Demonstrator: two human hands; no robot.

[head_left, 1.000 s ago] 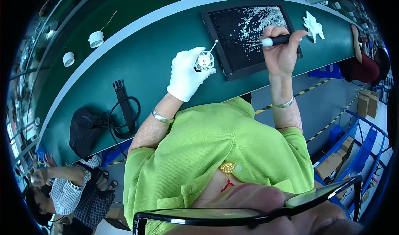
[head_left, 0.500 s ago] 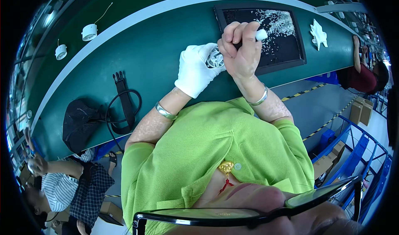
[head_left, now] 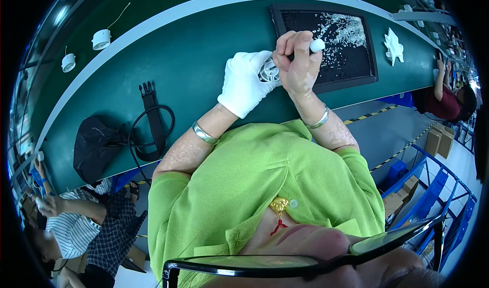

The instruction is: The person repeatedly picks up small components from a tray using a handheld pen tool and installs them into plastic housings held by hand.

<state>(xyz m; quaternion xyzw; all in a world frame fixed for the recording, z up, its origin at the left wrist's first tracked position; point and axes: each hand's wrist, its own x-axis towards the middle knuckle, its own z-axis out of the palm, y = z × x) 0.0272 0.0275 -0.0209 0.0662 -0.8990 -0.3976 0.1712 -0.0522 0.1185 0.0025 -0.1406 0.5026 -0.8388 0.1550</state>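
Note:
My left hand (head_left: 243, 87), in a white glove, is closed around a round, whitish, spoked part (head_left: 269, 71), holding it above the green table. Close against that part's right side is my bare right hand (head_left: 300, 66), its fingers curled. A thing with a white, rounded end (head_left: 317, 45) pokes out between the thumb and fingers of this hand; the rest of it is hidden in the grip. Just beyond my right hand lies a black tray (head_left: 376, 66), with many small whitish pieces (head_left: 347, 31) scattered in it.
A crumpled white glove (head_left: 393, 47) lies right of the tray. On the left are a black mesh bag (head_left: 94, 148) and a black strap (head_left: 151, 117) with a buckle. White cylindrical parts with wires (head_left: 101, 39) stand beyond the pale rail. Co-workers are at far left and right (head_left: 448, 102).
Both hands stay together, shifted very slightly in view. The right hand has turned a little at the spoked part. The co-worker at far left has moved their arms.

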